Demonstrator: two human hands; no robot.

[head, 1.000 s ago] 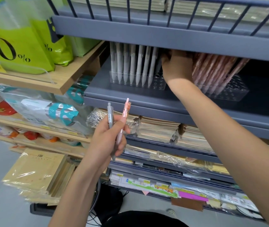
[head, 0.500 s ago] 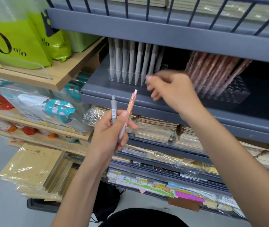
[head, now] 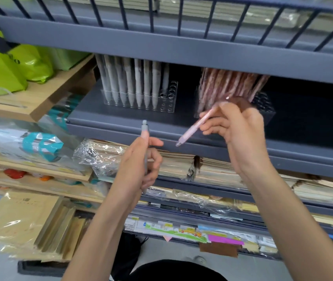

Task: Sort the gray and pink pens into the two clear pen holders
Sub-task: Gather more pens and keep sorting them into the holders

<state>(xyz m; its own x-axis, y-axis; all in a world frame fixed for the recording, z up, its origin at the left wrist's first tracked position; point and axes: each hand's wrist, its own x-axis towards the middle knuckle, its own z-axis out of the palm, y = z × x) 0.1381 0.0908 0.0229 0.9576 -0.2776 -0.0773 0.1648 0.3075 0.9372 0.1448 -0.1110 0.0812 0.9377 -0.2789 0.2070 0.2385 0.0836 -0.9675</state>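
While the right hand (head: 240, 134) pinches the pink pen (head: 192, 130) by its upper barrel — light, stiff (probably slick) — the left hand (head: 135, 171) grips the gray pen (head: 145, 128).

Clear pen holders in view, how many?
2. The left holder holds the gray pens; the right holder, partly hidden behind the right hand, holds the pink pens.

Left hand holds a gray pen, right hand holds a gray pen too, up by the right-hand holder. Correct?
No. The head view shows the right hand holding a pink pen, not a gray one. The rest stands: the left hand holds a gray pen, and the right hand is up by the right-hand holder.
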